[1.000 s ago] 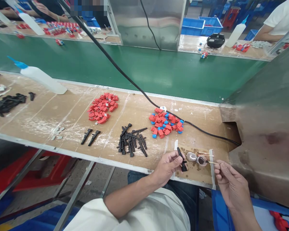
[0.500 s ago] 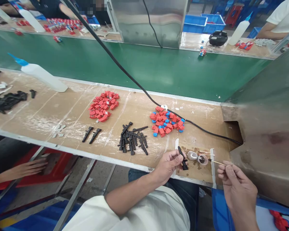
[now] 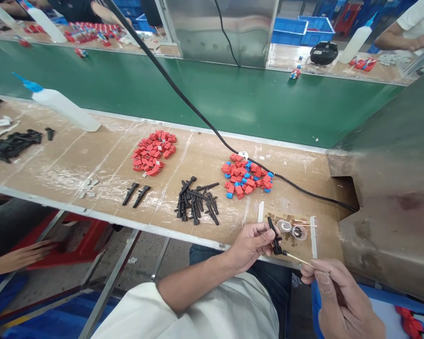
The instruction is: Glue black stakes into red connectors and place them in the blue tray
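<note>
Between the thumb and fingers of my left hand (image 3: 253, 244) is a black toy gun part (image 3: 274, 238), tilted over the table's front edge. My right hand (image 3: 342, 287) is closed in a pinch on a thin cotton swab (image 3: 302, 260). The swab's dark tip is at the lower end of the gun part and appears to touch it. Just beyond my hands, a small clear cup with dark liquid (image 3: 298, 232) stands beside another clear cup (image 3: 284, 226). A pile of similar black parts (image 3: 198, 201) lies to the left.
Piles of red-and-blue pieces (image 3: 245, 176) and red pieces (image 3: 154, 151) lie on the cardboard-covered table. A black cable (image 3: 198, 113) crosses above and onto it. A metal housing (image 3: 392, 188) borders the right side. A white squeeze bottle (image 3: 67, 109) leans at the left. Another person's hand (image 3: 24, 258) is at lower left.
My right hand has moved left and down, bringing the swab tip from the dark-liquid cup to the gun part. My left hand has shifted slightly right, still holding the part.
</note>
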Motion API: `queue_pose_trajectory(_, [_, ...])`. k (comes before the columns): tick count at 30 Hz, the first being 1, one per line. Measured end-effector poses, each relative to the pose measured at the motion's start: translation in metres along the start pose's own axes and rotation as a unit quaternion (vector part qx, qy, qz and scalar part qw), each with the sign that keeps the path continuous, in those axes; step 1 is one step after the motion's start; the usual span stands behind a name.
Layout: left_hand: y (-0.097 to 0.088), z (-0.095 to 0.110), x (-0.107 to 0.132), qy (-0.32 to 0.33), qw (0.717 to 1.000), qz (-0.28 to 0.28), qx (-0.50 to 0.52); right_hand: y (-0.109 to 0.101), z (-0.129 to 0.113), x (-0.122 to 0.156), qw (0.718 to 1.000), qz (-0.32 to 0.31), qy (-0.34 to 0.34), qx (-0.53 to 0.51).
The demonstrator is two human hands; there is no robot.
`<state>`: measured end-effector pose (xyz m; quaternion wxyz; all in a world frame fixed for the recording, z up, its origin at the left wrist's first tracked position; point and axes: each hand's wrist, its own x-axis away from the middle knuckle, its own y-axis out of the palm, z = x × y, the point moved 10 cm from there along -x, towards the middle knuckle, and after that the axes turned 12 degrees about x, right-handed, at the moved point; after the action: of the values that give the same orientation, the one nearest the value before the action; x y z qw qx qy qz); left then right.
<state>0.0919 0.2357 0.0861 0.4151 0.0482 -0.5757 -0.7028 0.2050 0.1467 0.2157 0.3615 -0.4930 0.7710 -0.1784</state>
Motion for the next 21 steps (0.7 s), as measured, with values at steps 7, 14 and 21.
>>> queue_pose_trajectory(7, [0.000, 0.001, 0.002, -0.001, 1.000, -0.005, -0.001, 0.012, -0.006, -0.005, 0.997, -0.027, -0.055, 0.043])
queue_pose_trajectory(14, [-0.003, 0.007, 0.001, 0.029, 0.998, -0.009, -0.047, 0.018, -0.041, -0.003, 0.961, -0.079, -0.224, 0.140])
queue_pose_trajectory(21, [0.003, 0.023, 0.007, 0.102, 0.986, -0.033, -0.129, 0.015, -0.044, -0.003, 0.950, -0.052, -0.236, 0.197])
